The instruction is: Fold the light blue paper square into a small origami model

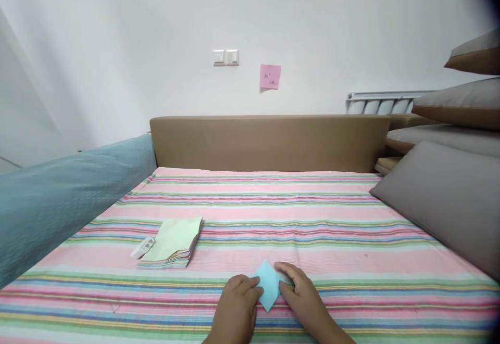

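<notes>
Holding blue paper (267, 287) | left hand (237, 305) gripping one edge, right hand (303, 296) the opposite | paper stack (174, 237) (pale-green top) beyond left hand

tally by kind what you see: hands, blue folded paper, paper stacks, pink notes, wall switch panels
Hands, left hand and right hand: 2
Blue folded paper: 1
Paper stack: 1
Pink note: 1
Wall switch panels: 2
Total: 7
</notes>
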A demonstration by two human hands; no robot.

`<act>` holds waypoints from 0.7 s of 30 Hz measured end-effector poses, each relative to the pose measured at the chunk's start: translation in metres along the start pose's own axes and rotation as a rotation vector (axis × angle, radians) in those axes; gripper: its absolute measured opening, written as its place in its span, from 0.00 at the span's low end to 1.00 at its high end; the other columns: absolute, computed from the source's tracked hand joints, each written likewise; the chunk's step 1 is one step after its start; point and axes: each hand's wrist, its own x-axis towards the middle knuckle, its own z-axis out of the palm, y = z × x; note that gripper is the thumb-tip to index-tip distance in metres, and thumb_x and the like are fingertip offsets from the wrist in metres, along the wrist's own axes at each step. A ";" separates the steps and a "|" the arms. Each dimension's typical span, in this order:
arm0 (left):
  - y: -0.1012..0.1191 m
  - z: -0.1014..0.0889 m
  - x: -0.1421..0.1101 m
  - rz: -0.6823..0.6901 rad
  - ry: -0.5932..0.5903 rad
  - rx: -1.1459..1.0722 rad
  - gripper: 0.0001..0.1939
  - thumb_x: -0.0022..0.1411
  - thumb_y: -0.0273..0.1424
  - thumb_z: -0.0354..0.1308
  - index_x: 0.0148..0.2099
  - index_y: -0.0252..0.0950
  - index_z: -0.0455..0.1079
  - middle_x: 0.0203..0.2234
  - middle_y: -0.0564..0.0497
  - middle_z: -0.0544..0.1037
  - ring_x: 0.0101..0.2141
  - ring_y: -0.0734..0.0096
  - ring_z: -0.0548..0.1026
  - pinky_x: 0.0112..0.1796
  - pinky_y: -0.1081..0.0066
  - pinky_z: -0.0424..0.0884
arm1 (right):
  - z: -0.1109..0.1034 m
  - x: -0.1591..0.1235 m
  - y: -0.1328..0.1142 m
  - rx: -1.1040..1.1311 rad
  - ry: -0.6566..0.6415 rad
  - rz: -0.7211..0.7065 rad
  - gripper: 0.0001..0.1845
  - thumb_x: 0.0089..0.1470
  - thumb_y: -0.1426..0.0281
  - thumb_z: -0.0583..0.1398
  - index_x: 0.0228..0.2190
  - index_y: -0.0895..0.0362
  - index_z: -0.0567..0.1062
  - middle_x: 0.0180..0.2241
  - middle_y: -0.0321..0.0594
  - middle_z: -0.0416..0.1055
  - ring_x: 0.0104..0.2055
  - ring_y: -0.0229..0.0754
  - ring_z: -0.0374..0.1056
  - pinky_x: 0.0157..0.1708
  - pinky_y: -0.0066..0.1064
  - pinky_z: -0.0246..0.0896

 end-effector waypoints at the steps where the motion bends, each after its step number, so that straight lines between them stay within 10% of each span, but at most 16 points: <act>1: 0.000 0.000 0.000 0.000 0.005 -0.001 0.19 0.50 0.18 0.48 0.41 0.39 0.71 0.41 0.50 0.77 0.36 0.60 0.72 0.36 0.58 0.72 | 0.000 0.000 0.000 0.008 0.006 0.009 0.23 0.49 0.67 0.52 0.48 0.57 0.70 0.50 0.44 0.67 0.53 0.46 0.61 0.55 0.39 0.54; 21: 0.000 0.002 -0.001 -0.008 0.017 -0.006 0.19 0.49 0.18 0.48 0.41 0.39 0.72 0.40 0.50 0.77 0.36 0.61 0.72 0.36 0.59 0.72 | 0.000 -0.001 -0.002 -0.085 -0.011 -0.006 0.13 0.53 0.64 0.51 0.29 0.54 0.73 0.48 0.44 0.67 0.55 0.47 0.57 0.53 0.41 0.51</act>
